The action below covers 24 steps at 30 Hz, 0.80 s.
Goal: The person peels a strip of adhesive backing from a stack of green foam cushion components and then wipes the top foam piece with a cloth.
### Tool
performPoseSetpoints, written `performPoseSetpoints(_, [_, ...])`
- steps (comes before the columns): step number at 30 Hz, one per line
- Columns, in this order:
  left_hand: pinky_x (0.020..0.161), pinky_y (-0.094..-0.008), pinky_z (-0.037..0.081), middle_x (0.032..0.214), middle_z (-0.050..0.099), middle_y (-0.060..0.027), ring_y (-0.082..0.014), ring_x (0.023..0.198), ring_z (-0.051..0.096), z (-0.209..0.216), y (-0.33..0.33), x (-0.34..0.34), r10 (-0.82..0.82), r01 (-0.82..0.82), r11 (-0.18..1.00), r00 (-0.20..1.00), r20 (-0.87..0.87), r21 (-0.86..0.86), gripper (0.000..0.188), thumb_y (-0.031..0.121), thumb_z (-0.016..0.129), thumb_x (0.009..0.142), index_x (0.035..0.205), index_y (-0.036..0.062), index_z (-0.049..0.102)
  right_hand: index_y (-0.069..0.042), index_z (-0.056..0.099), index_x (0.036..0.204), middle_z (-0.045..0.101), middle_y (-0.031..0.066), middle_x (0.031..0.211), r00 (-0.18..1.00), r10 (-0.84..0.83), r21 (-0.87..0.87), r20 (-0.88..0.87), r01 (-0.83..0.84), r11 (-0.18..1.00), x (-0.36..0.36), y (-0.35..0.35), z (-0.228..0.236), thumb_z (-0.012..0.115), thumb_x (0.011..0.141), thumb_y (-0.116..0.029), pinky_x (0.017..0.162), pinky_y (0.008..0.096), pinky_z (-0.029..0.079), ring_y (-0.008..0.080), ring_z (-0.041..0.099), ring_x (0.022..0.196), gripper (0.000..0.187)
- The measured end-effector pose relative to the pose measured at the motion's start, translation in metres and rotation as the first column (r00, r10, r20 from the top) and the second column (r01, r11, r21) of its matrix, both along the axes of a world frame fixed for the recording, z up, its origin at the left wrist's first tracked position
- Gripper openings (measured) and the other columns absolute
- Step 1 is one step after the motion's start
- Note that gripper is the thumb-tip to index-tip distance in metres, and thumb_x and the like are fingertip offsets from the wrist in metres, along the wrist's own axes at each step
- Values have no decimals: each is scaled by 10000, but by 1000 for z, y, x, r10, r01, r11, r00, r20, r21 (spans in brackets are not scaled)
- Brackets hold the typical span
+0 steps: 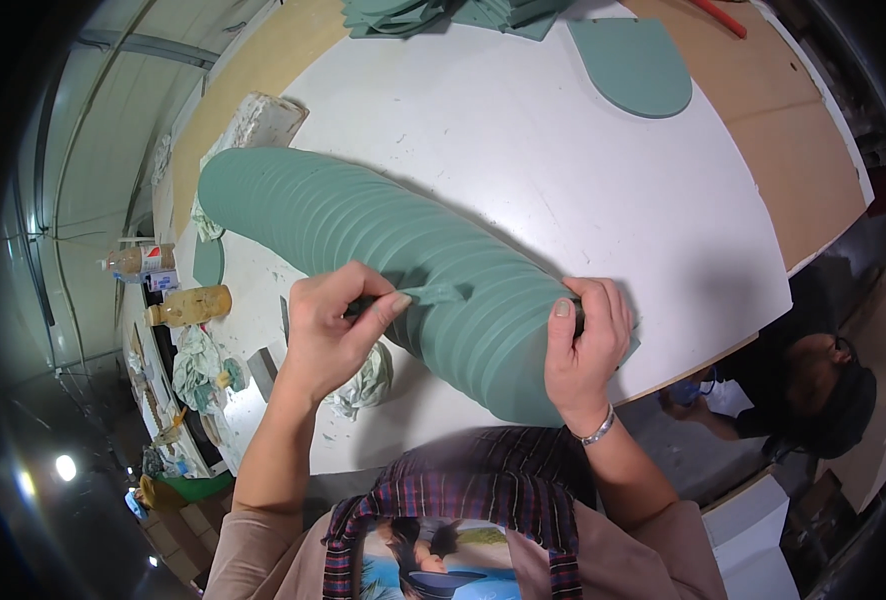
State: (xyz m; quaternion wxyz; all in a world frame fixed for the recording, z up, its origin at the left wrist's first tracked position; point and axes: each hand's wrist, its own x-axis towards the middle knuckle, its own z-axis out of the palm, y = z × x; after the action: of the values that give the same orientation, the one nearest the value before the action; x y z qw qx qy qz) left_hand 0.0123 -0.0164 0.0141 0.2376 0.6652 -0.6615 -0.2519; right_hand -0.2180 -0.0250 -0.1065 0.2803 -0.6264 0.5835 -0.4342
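A long row of green round-ended panels (363,222), overlapping like fanned slices, lies slantwise across the white tabletop. Above its middle, my left hand (338,320) is closed in a pinch on a thin pale green strip (433,293). The strip's far end lies against the panels; I cannot tell whether it is a loose scrap, a film or a tool. My right hand (590,340) grips the near right end of the row, thumb on the face of the last panel and fingers over its edge.
A single green panel (638,65) lies at the far right, below a red bar (718,18). More panels (508,15) are piled at the back. Left are a jar of yellowish liquid (191,305), a bottle (141,260) and crumpled cloths (198,365). Another person (813,395) is at the right.
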Motion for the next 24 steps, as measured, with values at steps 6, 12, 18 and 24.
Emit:
performPoseSetpoints(6, [580,-299,468,674,638,-81,-181,602,610,-1,-9,-11,-32,32,999,999,34,-7,158,91,776,840,779,3,660,-18,635,935,610,142,873,999,-23,-55,-42,21,998,-11,-9,8,629,859,-194,734,468,433,350,582,818,192])
performPoseSetpoints(12, [586,-299,471,664,616,-79,-163,589,586,-15,21,9,144,-150,982,988,-64,-111,139,70,731,828,759,2,631,-48,630,966,604,142,928,997,34,49,-67,-31,998,-1,3,15,635,886,-235,793,476,411,350,559,863,204])
performPoseSetpoints(18, [537,-249,361,638,517,9,-63,590,453,-40,23,2,153,-189,978,940,-306,-91,230,88,700,861,722,25,528,-68,646,962,627,94,916,997,-64,18,-54,65,998,-7,16,-3,653,926,-313,778,433,443,306,605,836,248])
performPoseSetpoints(24, [521,-225,312,628,457,32,-41,563,401,-36,27,12,146,-191,978,915,-375,-85,218,84,663,930,781,45,509,-57,618,934,614,96,928,995,-82,-14,-55,81,997,-4,3,9,635,944,-305,814,435,455,297,612,873,248])
